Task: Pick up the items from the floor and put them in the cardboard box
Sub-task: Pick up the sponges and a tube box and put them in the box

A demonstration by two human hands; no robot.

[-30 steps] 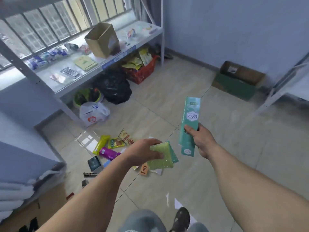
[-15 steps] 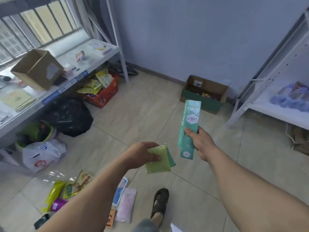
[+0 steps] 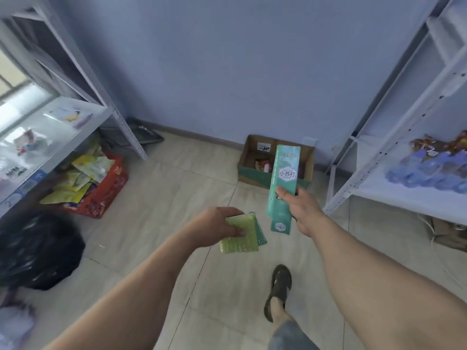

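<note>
Left hand (image 3: pixel 214 229) grips green packets (image 3: pixel 238 234); right hand (image 3: pixel 302 207) clasps a teal carton (image 3: pixel 284 173) (upright) before the cardboard box (image 3: pixel 249 161).

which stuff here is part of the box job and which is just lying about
Part of the job:
- left hand holding green sponge packs
- right hand holding tall teal packet
- cardboard box by the wall

Just lying about:
- red basket of yellow packets
- black bag
- shelf racks
</note>
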